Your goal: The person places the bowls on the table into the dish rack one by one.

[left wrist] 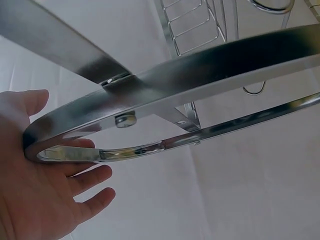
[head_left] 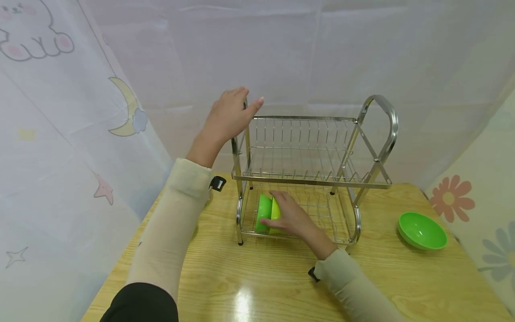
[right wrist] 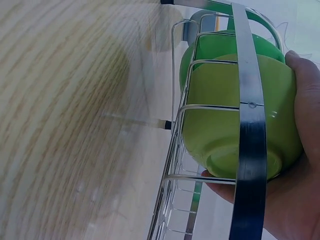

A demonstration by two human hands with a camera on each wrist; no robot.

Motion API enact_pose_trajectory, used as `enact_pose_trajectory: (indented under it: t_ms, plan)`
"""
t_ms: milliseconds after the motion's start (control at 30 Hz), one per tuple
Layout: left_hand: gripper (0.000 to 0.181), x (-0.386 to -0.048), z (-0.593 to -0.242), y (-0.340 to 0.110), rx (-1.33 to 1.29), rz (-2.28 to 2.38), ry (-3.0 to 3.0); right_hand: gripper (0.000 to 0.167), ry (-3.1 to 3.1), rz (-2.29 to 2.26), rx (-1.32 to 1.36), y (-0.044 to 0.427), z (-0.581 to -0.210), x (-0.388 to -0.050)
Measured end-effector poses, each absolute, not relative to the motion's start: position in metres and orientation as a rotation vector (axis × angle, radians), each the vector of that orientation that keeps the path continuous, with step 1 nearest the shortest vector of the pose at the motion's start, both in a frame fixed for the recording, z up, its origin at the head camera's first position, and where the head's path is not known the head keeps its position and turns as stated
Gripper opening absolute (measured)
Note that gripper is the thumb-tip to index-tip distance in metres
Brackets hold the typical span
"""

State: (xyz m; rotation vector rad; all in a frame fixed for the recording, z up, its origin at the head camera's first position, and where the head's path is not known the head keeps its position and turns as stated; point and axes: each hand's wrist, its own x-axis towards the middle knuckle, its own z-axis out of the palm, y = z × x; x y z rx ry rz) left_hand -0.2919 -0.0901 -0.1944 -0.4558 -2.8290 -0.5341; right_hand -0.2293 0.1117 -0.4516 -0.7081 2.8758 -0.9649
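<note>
A two-tier metal dish rack (head_left: 303,181) stands on the table. On its lower tier, towards the left, a green bowl (head_left: 263,211) and a yellow-green bowl (head_left: 276,213) stand on edge side by side. My right hand (head_left: 293,218) grips the yellow-green bowl (right wrist: 212,100), thumb at the rim and fingers partly hidden behind it. In the right wrist view the rack's front bar (right wrist: 250,125) crosses before both bowls. My left hand (head_left: 230,112) rests against the top of the rack's left handle (left wrist: 165,82), its fingers extended around the bend rather than curled.
Another green bowl (head_left: 422,230) sits upright on the wooden table (head_left: 225,277), right of the rack. The rack's right handle (head_left: 390,120) rises above the upper tier. White printed cloth (head_left: 209,53) hangs behind and at both sides.
</note>
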Motion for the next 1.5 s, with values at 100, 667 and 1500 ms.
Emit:
enact_pose_trajectory:
  t_ms: [100, 667, 1500]
  plan:
    - [0.079, -0.293, -0.194, -0.091, -0.438, -0.558, -2.852, 0.100, 2.863, -0.963, -0.683, 0.109, -0.452, -0.230]
    - [0.067, -0.292, -0.195, -0.082, -0.400, -0.418, -2.882, 0.106, 2.774, -1.066, -0.713, 0.111, -0.452, -0.231]
    - [0.063, -0.291, -0.197, -0.080, -0.367, -0.339, -2.876, 0.080, 2.936, -1.059, -0.932, 0.184, -0.402, -0.180]
